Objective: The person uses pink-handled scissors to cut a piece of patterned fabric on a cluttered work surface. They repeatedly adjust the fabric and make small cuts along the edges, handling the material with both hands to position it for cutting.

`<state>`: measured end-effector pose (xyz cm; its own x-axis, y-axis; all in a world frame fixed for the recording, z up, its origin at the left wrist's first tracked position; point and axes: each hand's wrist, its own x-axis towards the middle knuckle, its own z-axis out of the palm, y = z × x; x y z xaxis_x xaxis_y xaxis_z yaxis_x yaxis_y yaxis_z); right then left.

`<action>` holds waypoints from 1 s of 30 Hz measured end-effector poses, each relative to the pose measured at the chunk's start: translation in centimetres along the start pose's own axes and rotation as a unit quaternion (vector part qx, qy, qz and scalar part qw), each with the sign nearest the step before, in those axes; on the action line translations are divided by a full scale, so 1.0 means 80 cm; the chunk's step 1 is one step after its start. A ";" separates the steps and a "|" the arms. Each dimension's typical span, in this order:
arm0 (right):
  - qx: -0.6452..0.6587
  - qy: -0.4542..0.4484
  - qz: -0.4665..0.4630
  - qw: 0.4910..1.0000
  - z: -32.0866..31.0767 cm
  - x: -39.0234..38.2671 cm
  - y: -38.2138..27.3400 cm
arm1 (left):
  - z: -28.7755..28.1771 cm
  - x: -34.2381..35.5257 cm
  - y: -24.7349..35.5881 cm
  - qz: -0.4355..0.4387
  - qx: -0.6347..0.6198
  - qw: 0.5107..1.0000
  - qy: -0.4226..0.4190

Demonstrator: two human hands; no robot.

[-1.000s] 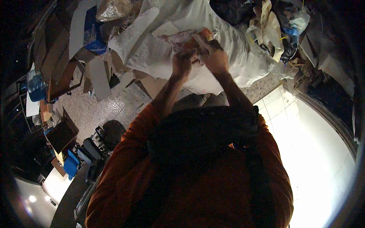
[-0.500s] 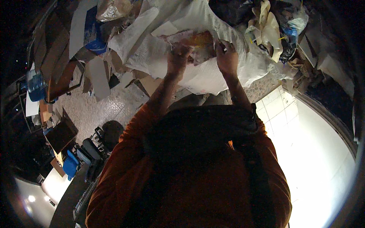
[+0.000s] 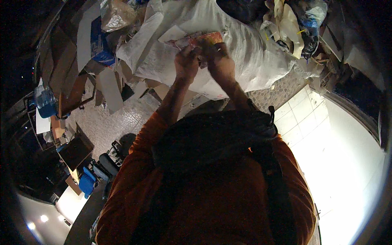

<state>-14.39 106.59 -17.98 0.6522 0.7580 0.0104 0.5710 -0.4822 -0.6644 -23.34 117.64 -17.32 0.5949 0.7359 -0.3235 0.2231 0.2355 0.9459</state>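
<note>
A crumpled pink, red and yellow printed piece of packaging [image 3: 200, 37] lies on a big white woven sack [image 3: 253, 61], beside a pale flat piece [image 3: 172, 33]. My left hand [image 3: 186, 62] has its fingers bent closed on the lower left part of the packaging. My right hand [image 3: 218, 61] is close beside it on the right, fingers curled at the packaging and partly in shadow. Just what sits between the fingertips is too dark to make out.
Cardboard sheets [image 3: 111, 90], a blue box [image 3: 102, 45] and a blue water jug [image 3: 45, 102] are at left. Crumpled paper [image 3: 292, 32] and plastic bags [image 3: 313, 18] lie at right. Blue and black chairs [image 3: 87, 183] stand lower left, near a tiled floor [image 3: 122, 114].
My hands parted over the packaging half a second ago and are now back close together, the right moved left and the left slightly up. The whole view has shifted slightly.
</note>
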 end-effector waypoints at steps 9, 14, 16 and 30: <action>0.152 0.079 0.050 0.984 -0.023 0.010 -0.003 | 0.005 -0.003 0.007 -0.009 -0.053 0.999 0.007; 0.099 0.085 0.023 0.991 0.005 0.009 0.020 | -0.006 0.001 -0.006 -0.037 -0.003 0.999 0.005; 0.150 0.073 0.128 0.978 -0.024 0.025 0.016 | -0.006 0.000 -0.013 -0.007 0.066 0.997 0.037; 0.363 0.007 0.246 0.899 -0.049 0.011 0.008 | -0.016 0.013 0.022 0.004 0.136 0.990 0.038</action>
<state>-11.50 105.20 -15.43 0.7459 0.5231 -0.4123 -0.2608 -0.3402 -0.9035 -23.33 119.60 -15.96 0.5398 0.7852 -0.3034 0.4246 0.0573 0.9036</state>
